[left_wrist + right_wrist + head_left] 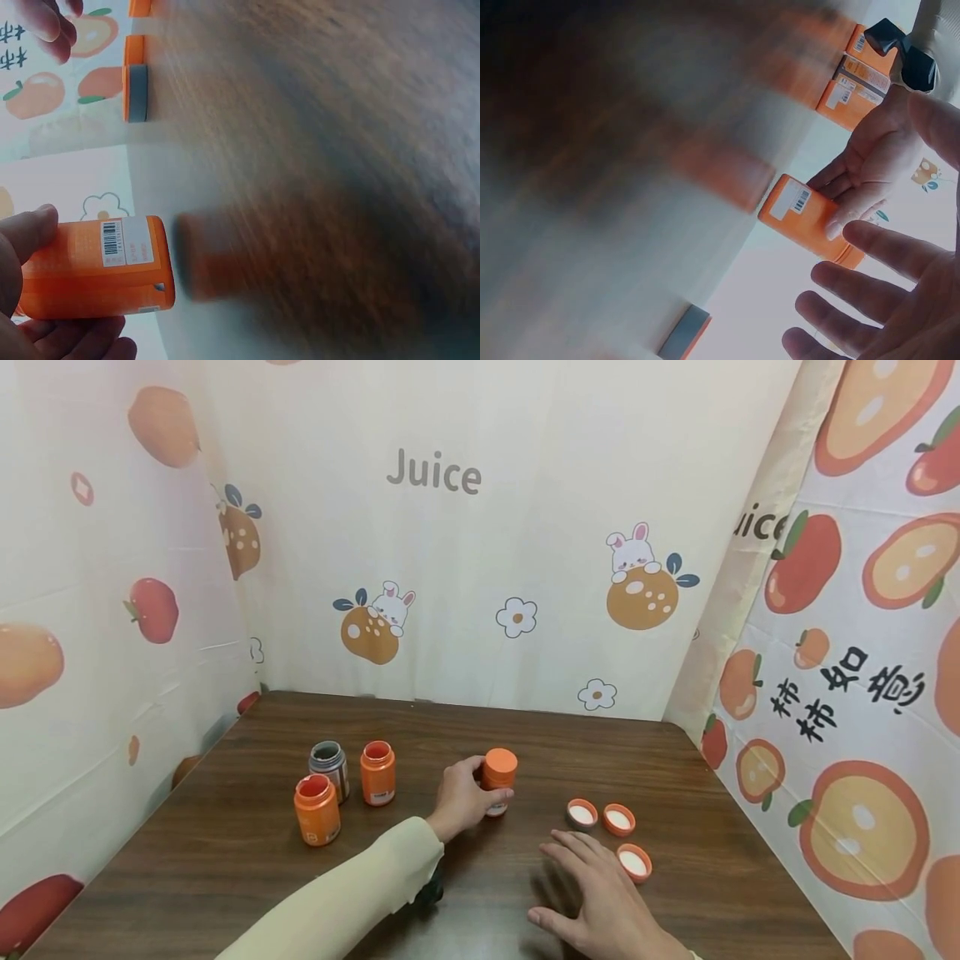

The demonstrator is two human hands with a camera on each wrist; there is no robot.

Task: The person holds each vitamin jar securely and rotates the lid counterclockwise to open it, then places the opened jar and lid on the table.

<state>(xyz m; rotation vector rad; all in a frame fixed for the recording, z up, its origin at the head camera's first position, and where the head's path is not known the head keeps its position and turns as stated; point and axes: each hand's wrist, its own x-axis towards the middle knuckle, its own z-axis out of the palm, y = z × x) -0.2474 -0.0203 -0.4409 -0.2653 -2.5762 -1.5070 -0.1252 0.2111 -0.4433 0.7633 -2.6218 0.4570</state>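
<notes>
My left hand grips an orange jar with its orange lid on, near the middle of the table. Thumb and fingers wrap the jar's sides; its base is close over the tabletop in the left wrist view, where a white barcode label shows. To the right, my right hand holds nothing, its fingers spread and relaxed. Just beyond those fingers lie three upturned lids with white insides: a grey-sided lid, an orange lid and another orange lid.
Three lidless jars stand upright at the left: a grey jar, an orange jar in front of it and an orange jar beside them. Fruit-printed curtains border the brown wooden table behind and at both sides.
</notes>
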